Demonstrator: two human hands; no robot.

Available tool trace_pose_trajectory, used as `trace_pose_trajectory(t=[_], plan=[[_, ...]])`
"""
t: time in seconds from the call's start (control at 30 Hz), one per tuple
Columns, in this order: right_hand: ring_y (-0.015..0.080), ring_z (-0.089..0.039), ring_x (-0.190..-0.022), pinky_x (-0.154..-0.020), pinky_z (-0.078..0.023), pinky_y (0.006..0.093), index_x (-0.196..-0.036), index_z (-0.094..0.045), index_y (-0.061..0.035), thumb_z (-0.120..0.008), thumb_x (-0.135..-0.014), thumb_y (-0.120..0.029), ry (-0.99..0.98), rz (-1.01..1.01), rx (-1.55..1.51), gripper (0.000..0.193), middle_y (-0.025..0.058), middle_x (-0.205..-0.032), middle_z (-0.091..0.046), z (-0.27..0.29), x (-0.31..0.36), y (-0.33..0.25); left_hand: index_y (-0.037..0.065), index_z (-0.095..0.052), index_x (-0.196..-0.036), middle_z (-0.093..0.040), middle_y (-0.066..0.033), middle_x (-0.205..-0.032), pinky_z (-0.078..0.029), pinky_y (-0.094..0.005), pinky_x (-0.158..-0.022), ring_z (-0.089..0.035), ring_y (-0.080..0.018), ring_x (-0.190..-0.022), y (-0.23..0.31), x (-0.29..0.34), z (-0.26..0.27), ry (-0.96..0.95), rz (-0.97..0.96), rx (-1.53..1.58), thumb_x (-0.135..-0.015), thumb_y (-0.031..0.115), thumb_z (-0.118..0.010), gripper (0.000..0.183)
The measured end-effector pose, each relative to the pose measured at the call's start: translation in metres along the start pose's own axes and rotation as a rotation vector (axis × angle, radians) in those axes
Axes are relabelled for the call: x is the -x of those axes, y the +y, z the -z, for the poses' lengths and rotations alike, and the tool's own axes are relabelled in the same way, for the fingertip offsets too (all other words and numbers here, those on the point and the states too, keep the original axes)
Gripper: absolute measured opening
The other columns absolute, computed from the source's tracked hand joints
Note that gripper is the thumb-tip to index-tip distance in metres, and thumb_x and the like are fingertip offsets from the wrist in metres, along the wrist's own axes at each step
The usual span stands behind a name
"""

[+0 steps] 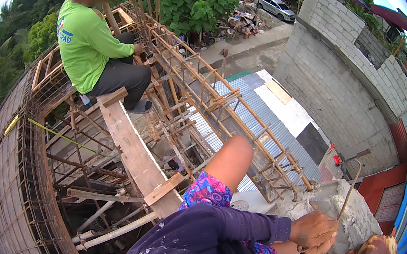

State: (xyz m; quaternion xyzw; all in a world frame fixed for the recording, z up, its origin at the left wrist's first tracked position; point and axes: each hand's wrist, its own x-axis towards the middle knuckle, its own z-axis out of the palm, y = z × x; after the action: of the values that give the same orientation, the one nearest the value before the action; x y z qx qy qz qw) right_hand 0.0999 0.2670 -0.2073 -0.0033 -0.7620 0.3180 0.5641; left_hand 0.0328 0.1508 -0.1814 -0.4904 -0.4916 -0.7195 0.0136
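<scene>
My left hand [314, 229], at the end of a dark purple sleeve with white paint-like spots, is closed around a thin, bent brown rod [349, 193]. From that grip the rod rises to the right and curves over at its tip. My right hand [316, 252] shows only in part, just below the left. Its fingers look closed on the same rod, whose lower end I cannot see. Both hands are beside the rough top of a grey concrete block or column [328, 200]. A brownish thing [376, 248] at the lower edge is too cut off to make out.
A long rebar cage [214, 91] runs away from the concrete. Left of my bent knee [234, 159], a wooden plank [137, 154] spans an open pit of props and poles. A person in a green shirt [90, 44] sits at its far end. Corrugated roofing [257, 104] lies below.
</scene>
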Motion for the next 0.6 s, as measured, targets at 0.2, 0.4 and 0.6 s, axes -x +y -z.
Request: trace_pose_trajectory(t=[0.2, 0.4, 0.6], plan=[[0.0048, -0.035, -0.041, -0.038, -0.031, 0.0193, -0.075, -0.044, -0.0153, -0.035, -0.106, -0.039, -0.174, -1.4, -1.365, 0.04, -0.0035, -0.058, -0.043, 0.038, -0.011, 0.006, 0.001, -0.057, -0.093, -0.055, -0.0155, -0.089, -0.046, -0.0404, -0.072, -0.056, -0.0321, -0.081, -0.012, 0.009, 0.015, -0.119, -0.056, -0.139, -0.1, 0.025, -0.048, 0.027], [0.0062, -0.039, -0.043, -0.039, -0.029, 0.0204, -0.085, -0.055, -0.0107, -0.048, -0.102, -0.043, -0.084, -1.264, -0.421, 0.037, -0.0019, -0.062, -0.049, 0.021, -0.013, -0.005, 0.0, -0.057, -0.091, -0.058, -0.0087, -0.078, -0.045, -0.0343, -0.071, -0.056, -0.0218, -0.074, -0.01, 0.025, 0.021, -0.151, 0.656, 0.359, -0.101, 0.023, -0.047, 0.027], [0.0062, -0.04, -0.047, -0.044, -0.03, 0.0208, -0.081, -0.05, -0.0067, -0.057, -0.099, -0.036, -0.462, -0.877, -0.26, 0.035, -0.0019, -0.059, -0.043, 0.021, -0.02, -0.01, 0.0, -0.057, -0.094, -0.058, -0.0039, -0.074, -0.044, -0.033, -0.065, -0.049, -0.015, -0.064, -0.02, 0.041, 0.012, -0.151, 0.629, 0.257, -0.102, 0.024, -0.047, 0.028]])
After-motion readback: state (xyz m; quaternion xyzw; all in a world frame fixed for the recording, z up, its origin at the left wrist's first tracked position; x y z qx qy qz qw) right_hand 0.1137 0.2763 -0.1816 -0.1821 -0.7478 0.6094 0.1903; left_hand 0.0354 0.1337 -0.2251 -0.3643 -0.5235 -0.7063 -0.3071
